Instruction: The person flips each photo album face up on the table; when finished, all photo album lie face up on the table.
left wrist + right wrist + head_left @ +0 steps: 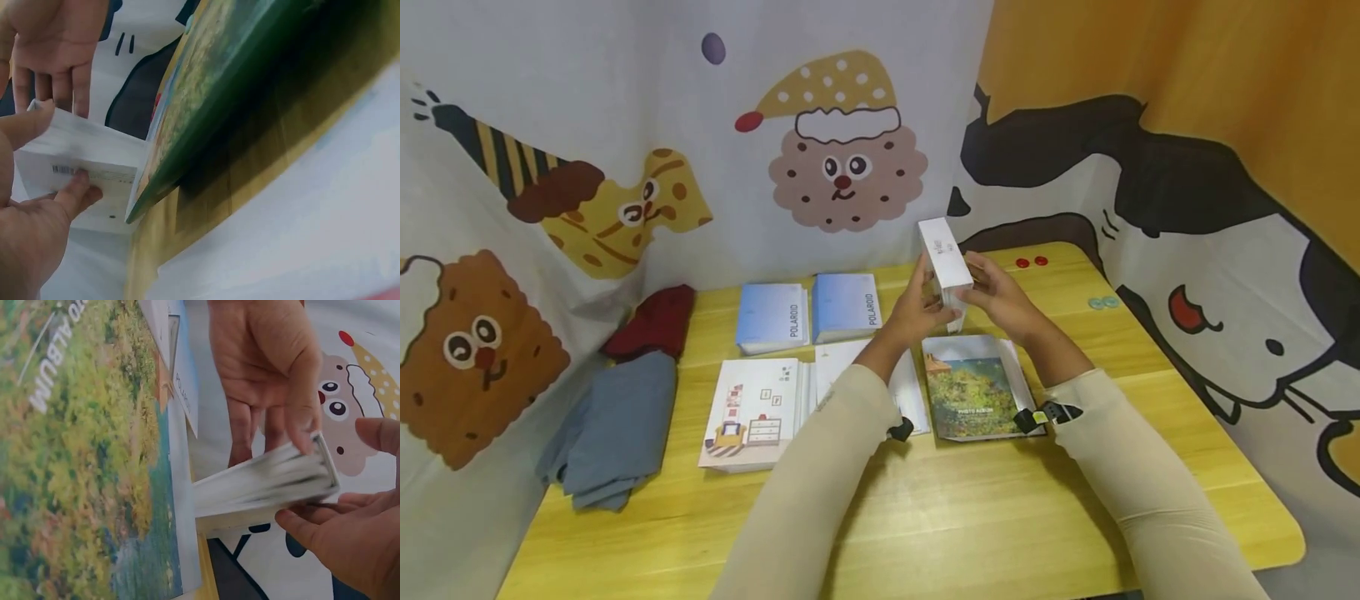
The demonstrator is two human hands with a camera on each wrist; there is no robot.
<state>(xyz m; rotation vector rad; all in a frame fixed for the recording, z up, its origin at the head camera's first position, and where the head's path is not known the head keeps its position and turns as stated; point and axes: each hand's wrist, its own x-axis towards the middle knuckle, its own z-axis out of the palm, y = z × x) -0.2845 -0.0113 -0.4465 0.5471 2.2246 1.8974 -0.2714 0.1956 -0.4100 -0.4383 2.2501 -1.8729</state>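
Both hands hold a white photo album (946, 254) raised at the back of the table, its narrow spine turned up. My left hand (917, 312) grips it from the left; in the left wrist view its fingers (78, 190) lie on the cover with a barcode and its thumb is at the edge. My right hand (1003, 304) is at the album's other side, fingertips touching the cover in the right wrist view, where page edges show. Just below lies a photo album with a garden picture (973, 396).
Two blue POLAROID albums (771, 315) stand at the back. A white album with a furniture drawing (752, 408) lies front left, next to another white album (910, 400), partly behind my left arm. Folded grey cloth (621, 425), dark red cloth (655, 321), red discs (1032, 262) and pale green discs (1103, 303) lie nearer the sides.
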